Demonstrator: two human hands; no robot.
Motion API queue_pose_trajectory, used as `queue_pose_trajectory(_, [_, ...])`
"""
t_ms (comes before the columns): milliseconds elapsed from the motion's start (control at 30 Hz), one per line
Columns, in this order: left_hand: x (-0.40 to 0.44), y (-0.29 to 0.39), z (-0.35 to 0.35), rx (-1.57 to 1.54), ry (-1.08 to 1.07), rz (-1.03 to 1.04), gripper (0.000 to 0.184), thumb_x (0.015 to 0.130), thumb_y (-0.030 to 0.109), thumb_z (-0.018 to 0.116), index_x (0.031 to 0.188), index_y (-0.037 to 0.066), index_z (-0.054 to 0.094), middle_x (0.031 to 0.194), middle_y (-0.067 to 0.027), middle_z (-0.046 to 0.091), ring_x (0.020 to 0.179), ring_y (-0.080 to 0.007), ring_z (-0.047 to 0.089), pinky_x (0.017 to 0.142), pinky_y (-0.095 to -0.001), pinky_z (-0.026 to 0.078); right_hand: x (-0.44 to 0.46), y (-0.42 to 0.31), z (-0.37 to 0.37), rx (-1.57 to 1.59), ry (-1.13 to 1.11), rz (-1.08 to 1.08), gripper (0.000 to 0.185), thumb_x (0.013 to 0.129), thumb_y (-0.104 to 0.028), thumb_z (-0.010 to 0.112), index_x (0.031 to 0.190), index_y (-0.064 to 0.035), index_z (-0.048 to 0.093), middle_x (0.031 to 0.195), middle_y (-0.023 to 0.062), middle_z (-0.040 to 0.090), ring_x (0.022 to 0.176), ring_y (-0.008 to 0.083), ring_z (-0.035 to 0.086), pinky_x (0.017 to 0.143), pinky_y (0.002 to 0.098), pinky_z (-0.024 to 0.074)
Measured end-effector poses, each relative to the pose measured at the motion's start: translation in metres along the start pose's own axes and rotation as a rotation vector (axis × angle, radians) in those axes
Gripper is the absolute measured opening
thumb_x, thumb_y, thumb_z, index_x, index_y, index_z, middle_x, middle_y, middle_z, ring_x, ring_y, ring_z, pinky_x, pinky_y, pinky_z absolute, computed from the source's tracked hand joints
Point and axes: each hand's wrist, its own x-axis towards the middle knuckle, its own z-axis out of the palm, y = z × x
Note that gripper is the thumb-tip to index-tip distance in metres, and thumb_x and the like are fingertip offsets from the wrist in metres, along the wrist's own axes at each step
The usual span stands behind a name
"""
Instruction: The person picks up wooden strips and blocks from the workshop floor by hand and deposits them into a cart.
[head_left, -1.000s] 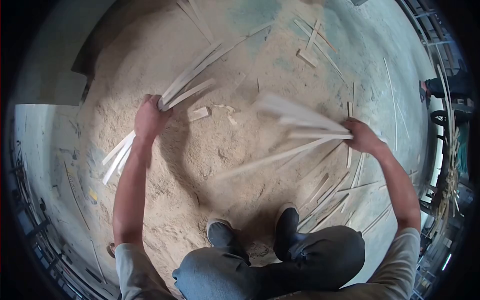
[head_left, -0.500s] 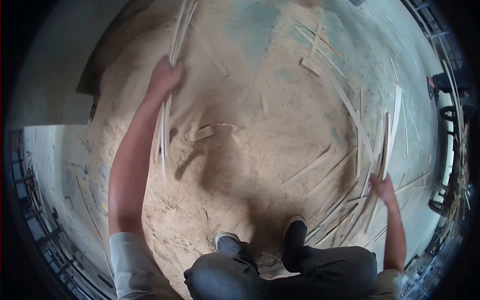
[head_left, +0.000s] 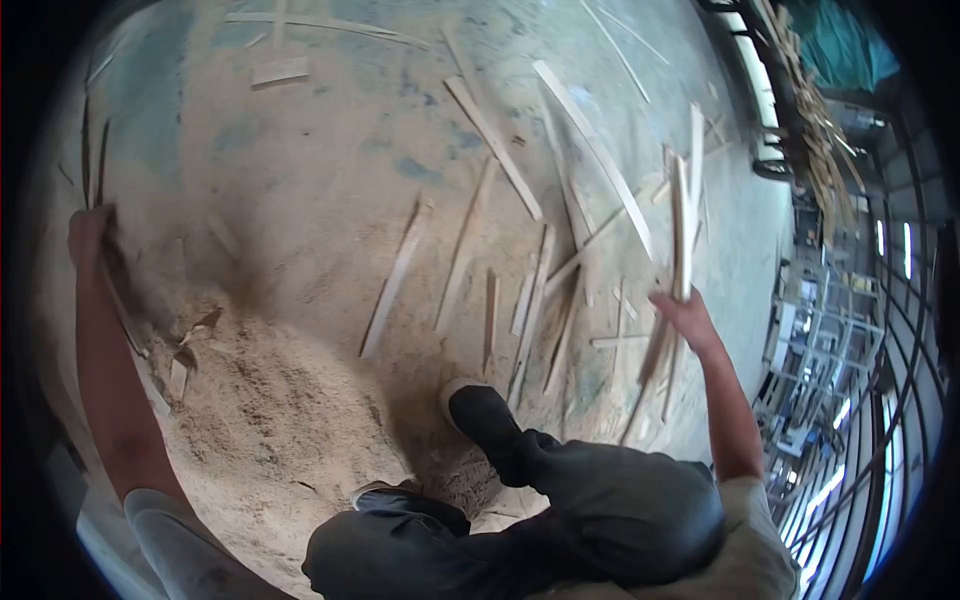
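My right hand (head_left: 686, 318) is wrapped round a small bundle of thin wood strips (head_left: 681, 225), which stick out above and below the fist. At the far left, my left hand (head_left: 92, 228) is closed on some long wood strips (head_left: 103, 160); they look dark there and part of them is hidden by the hand and forearm. Below the right bundle and to its left, several loose wood strips (head_left: 395, 280) lie scattered on the dusty floor. A pale, longer strip (head_left: 600, 155) lies just left of the right bundle.
A heap of sawdust (head_left: 270, 410) spreads in front of my feet. A short wood block (head_left: 281, 72) lies at the upper left. Upper right stands a cart (head_left: 770, 165) with a pile of strips (head_left: 822, 150). Metal racks (head_left: 825, 345) line the right side.
My view has swung to the right, so more loose strips and the racks show. Both hands still grip their strips; the left now sits near the left edge of view.
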Motion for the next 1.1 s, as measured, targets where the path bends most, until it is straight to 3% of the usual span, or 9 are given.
queue_pose_trajectory(133, [-0.023,0.008,-0.005,-0.132,-0.28,-0.033,0.052,0.081,0.046,0.065,0.108,0.002,0.069,0.105,-0.0208,0.067,0.098,-0.0308,0.064,0.086,-0.039,0.047,0.048,0.005,0.029,0.011,0.058,-0.098,0.05,0.079,-0.035,0.078,0.109,0.003,0.062,0.094,0.0057,0.064,0.084,0.0126,0.059,0.074,0.0286,0.0488])
queue_pose_trajectory(233, [-0.071,-0.027,0.004,-0.252,-0.023,0.146,0.063,0.084,0.046,0.064,0.126,-0.001,0.058,0.118,-0.0229,0.062,0.108,-0.0314,0.061,0.092,-0.039,0.046,0.037,-0.014,0.072,-0.209,-0.025,0.097,0.062,0.075,-0.042,0.08,0.111,0.0046,0.061,0.097,0.0083,0.065,0.086,0.0128,0.059,0.076,0.0292,0.0488])
queue_pose_trajectory(300, [-0.137,-0.03,-0.021,-0.11,-0.123,0.29,0.067,0.089,0.039,0.061,0.138,-0.004,0.044,0.127,-0.0229,0.057,0.116,-0.0296,0.057,0.094,-0.0384,0.045,0.027,-0.008,0.101,-0.053,0.04,-0.125,0.073,0.07,-0.051,0.081,0.108,0.0082,0.06,0.092,0.0178,0.068,0.083,0.0227,0.065,0.075,0.0343,0.0508])
queue_pose_trajectory(400, [-0.256,-0.014,-0.053,-0.332,-0.221,0.397,0.062,0.093,0.031,0.06,0.14,-0.003,0.041,0.126,-0.0224,0.057,0.116,-0.0277,0.056,0.092,-0.0364,0.047,0.034,0.043,0.12,-0.031,0.003,0.049,0.079,0.068,-0.055,0.081,0.106,0.0106,0.06,0.092,0.0206,0.068,0.083,0.0239,0.066,0.075,0.0351,0.0508])
queue_pose_trajectory(467, [-0.298,-0.02,-0.036,-0.348,-0.246,0.458,0.061,0.092,0.028,0.061,0.14,-0.002,0.04,0.123,-0.0213,0.059,0.111,-0.0266,0.059,0.088,-0.0359,0.049,0.034,0.05,0.136,-0.006,-0.038,0.119,0.082,0.067,-0.057,0.081,0.106,0.0117,0.06,0.092,0.022,0.068,0.083,0.0244,0.067,0.075,0.0355,0.0508])
queue_pose_trajectory(633, [-0.42,0.119,-0.041,-0.55,-0.638,0.485,0.049,0.088,0.027,0.067,0.125,-0.002,0.051,0.098,-0.0144,0.068,0.083,-0.023,0.067,0.075,-0.0397,0.054,0.003,0.032,0.188,-0.018,0.11,0.01,0.089,0.066,-0.061,0.079,0.107,0.0141,0.056,0.099,0.0249,0.064,0.091,0.0326,0.063,0.083,0.0402,0.0495])
queue_pose_trajectory(833, [-0.451,0.212,0.071,-0.198,-0.467,0.436,0.071,0.065,0.042,0.083,0.119,0.003,0.057,0.104,-0.0196,0.066,0.092,-0.0302,0.067,0.084,-0.038,0.053,0.004,-0.006,0.231,-0.175,0.471,-0.196,0.087,0.058,-0.061,0.083,0.098,0.01,0.052,0.104,0.0289,0.054,0.098,0.0427,0.055,0.085,0.0464,0.0476])
queue_pose_trajectory(1033, [-0.52,0.232,0.084,-0.131,-0.365,0.428,0.079,0.059,0.049,0.085,0.115,0.001,0.059,0.101,-0.0229,0.065,0.091,-0.0355,0.067,0.083,-0.0433,0.053,-0.011,-0.011,0.246,-0.071,0.308,-0.223,0.085,0.058,-0.055,0.084,0.102,0.0085,0.049,0.1,0.0269,0.055,0.099,0.0418,0.054,0.088,0.0462,0.046])
queue_pose_trajectory(1100, [-0.544,0.239,0.088,-0.147,-0.255,0.429,0.067,0.062,0.042,0.084,0.108,-0.001,0.061,0.1,-0.0245,0.065,0.091,-0.0396,0.066,0.081,-0.0455,0.053,-0.024,-0.019,0.247,-0.086,0.262,-0.26,0.082,0.06,-0.049,0.084,0.105,0.0083,0.048,0.101,0.027,0.055,0.101,0.0417,0.052,0.09,0.0463,0.045])
